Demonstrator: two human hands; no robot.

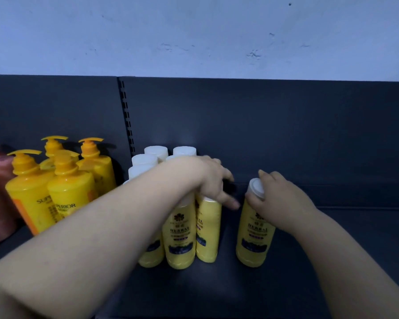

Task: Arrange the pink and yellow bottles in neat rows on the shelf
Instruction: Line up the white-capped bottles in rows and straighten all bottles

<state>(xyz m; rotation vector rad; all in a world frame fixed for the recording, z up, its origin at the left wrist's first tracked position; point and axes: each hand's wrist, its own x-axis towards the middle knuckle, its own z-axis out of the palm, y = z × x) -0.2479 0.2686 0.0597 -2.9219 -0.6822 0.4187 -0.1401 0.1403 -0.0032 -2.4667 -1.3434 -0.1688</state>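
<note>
"HERBAL" stands in dark capitals on the front yellow bottle (180, 236) of the white-capped cluster and on the lone yellow bottle (255, 233) to its right. Left of the cluster, a yellow pump bottle (70, 203) reads "SUPERIOR"; its neighbour (29, 199) shows only "SUP". Smaller print is illegible.

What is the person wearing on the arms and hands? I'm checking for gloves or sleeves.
Nothing is worn that shows. The left hand and right hand are bare: no gloves, rings, watch or bands. Both forearms are bare up to the picture's edge, with no sleeve in view. No markings show.
</note>
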